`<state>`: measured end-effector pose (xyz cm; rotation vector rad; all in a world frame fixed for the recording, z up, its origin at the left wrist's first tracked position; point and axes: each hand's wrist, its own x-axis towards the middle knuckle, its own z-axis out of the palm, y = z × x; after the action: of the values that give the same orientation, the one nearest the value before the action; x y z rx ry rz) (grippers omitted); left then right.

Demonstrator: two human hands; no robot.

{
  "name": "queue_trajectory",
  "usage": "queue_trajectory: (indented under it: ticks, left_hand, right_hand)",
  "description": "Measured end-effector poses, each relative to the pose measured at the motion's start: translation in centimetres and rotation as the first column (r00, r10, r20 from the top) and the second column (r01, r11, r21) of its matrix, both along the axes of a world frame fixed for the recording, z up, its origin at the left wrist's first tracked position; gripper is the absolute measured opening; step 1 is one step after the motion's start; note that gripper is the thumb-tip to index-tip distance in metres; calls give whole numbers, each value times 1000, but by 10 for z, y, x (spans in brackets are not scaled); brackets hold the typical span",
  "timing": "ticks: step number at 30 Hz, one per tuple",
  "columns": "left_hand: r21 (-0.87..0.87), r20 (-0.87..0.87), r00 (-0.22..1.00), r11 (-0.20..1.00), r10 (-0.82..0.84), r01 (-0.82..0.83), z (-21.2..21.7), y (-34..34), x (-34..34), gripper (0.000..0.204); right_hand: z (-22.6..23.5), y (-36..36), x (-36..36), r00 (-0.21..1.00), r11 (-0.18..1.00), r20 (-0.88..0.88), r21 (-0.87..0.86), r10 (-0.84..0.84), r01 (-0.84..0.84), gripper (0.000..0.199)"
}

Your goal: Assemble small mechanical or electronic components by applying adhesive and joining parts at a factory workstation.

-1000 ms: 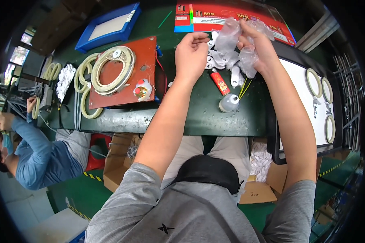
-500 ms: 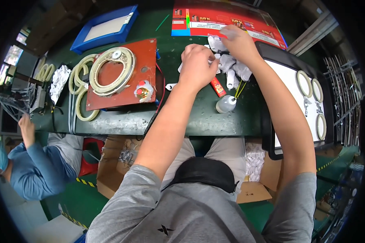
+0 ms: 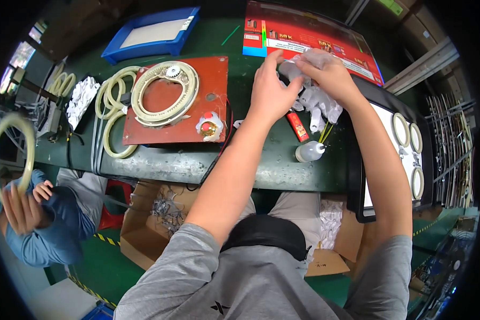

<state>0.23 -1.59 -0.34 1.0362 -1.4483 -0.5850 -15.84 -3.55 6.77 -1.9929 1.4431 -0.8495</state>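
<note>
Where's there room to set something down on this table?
Bare: the front of the table between your left forearm and the bottle; the gap between the blue tray and the red sheet, save a thin green stick. Crowded: around your left hand and right hand, with white plastic pieces and a red packet.

Clocking from the squeeze bottle on the table: boxy fixture at 10, tray with rings on it at 3, flat carton at 12, probably plastic bags between.
</note>
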Motion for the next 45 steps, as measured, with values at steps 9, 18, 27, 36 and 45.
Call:
queue_trajectory:
  ticks: [9,18,27,36,45]
  left_hand:
    - [76,50,993,992,-109,105,5,3,-2,33]
    - [167,143,974,975,-173,149,9,8,-4,27]
    - [137,7,986,977,-168,165,10,8,-3,39]
    - [120,-198,942,947,-270,297,7,4,-3,33]
    - [118,-544,795,913,-269,390,9,-3,-5,17]
  right_hand:
    - [-12,15,-11,861,948,474,317,-184,28,35]
    - [-10,9,-26,710,918,675,382,-201,-104,30]
    - [-13,12,-11,806,917,548,399,-223,-18,30]
    - [-2,21,-6,841,976,509,196,-182,93,33]
    - [15,25,0,923,973,313,124,-224,194,22]
